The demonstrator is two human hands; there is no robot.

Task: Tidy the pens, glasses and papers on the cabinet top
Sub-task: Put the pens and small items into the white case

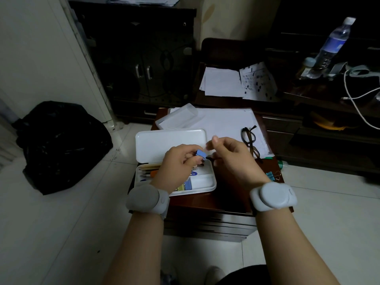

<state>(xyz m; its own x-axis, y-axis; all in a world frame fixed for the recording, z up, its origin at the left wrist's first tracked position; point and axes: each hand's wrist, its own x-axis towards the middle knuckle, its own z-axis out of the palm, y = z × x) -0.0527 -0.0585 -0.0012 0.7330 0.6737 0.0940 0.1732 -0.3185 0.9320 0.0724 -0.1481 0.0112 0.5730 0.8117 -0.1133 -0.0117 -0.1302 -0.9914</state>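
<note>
So both hands were up over the open white pencil case [174, 145] on the dark little cabinet [207, 204]. The left hand [178, 163] was pinching a small blue binder clip [200, 154] between thumb and fingertips. The right hand [228, 155] was loosely curled, thumb up; the fingertips were blurry, so I honestly couldn't tell if it held anything. The case's lid stood open at the far side, with pens [150, 168] lying in the left part of the tray. The glasses [249, 141] sat folded on the white papers [226, 122], just right of the hands. Another blue clip [271, 176] lay near the cabinet's right edge. A clear plastic lid [176, 118] rested on the papers' far left corner. More sheets [222, 82] were further back.
</note>
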